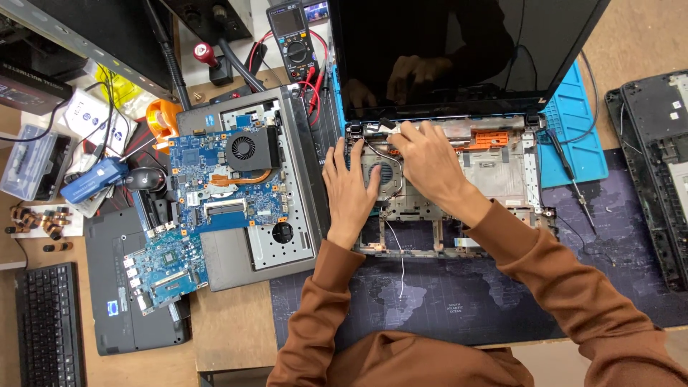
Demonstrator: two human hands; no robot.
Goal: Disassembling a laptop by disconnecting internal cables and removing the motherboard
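My left hand [349,188] lies flat with fingers spread on the left end of the opened laptop base [502,179], beside its round fan [383,174], holding nothing. My right hand [428,159] curls near the hinge edge, fingertips pinched on a small pale connector [387,127], though I cannot tell how firmly. The base sits on the dark map-print mat [466,294], with a blue motherboard [226,179] lying to its left.

We see the laptop screen [459,50] up top, centre: large, black, unlit, glossy. Multimeter display [289,21] just left of it: small grey rectangle in a dark case. Far left: white printed package [89,115], and a clear plastic box [32,161] beside it.
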